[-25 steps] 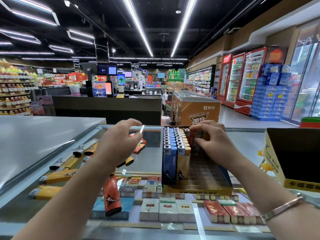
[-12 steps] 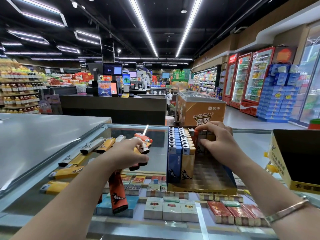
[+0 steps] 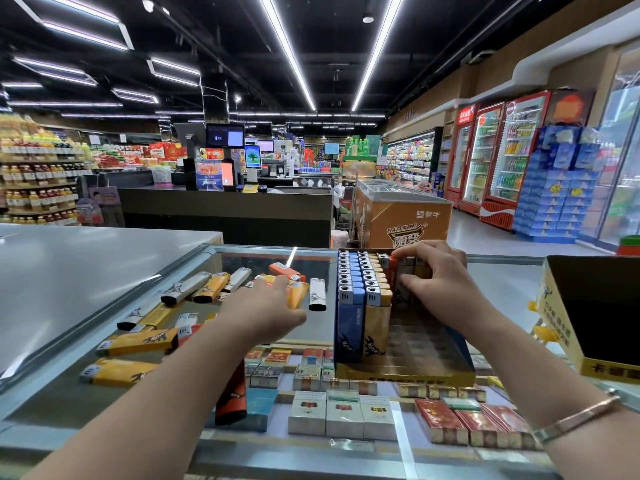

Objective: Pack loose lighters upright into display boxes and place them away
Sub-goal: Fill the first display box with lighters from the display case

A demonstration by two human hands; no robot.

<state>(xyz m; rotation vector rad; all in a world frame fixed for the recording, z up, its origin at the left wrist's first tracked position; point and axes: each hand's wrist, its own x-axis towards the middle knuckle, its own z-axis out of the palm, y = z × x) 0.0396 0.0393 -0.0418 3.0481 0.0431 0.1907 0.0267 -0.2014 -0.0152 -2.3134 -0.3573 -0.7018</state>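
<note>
Head view. Display box (image 3: pixel 408 374) on glass counter (image 3: pixel 502 282): blue and yellow lighters (image 3: pixel 360 289) upright, long axes vertical, caps up. Right hand (image 3: pixel 437 271) pinches the upright lighters at the far row. Left hand (image 3: pixel 268 306), fingers extended, touches a flat-lying yellow lighter (image 3: pixel 297 292) (grasp unclear); loose lighters (image 3: pixel 138 341) lie flat left of it.

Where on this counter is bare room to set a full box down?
Bare: the grey counter left of the loose lighters, and the glass strip between the display box and the empty yellow box. Crowded: around the left hand.
</note>
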